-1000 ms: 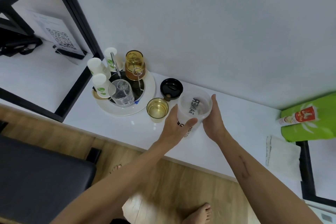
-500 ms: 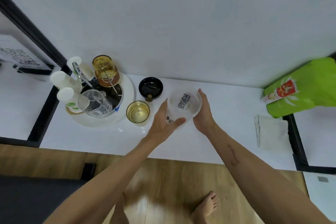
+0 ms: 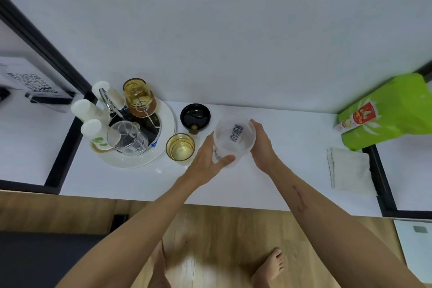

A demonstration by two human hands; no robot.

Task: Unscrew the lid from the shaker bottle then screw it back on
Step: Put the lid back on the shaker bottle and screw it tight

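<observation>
Fingers of both hands, left hand [image 3: 205,159] and right hand [image 3: 261,145], clamped on open bottle [image 3: 233,140]; lid [image 3: 195,115] at ten o'clock. I'd hold left-handed, fetch lid right, seat it level.

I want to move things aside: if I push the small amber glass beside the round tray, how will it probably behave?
The amber glass looks short and wide, so it would probably slide rather than tip. It appears to be glass, likely fragile and heavy for its size. It stands close to the tray, so a leftward push may knock it.
</observation>
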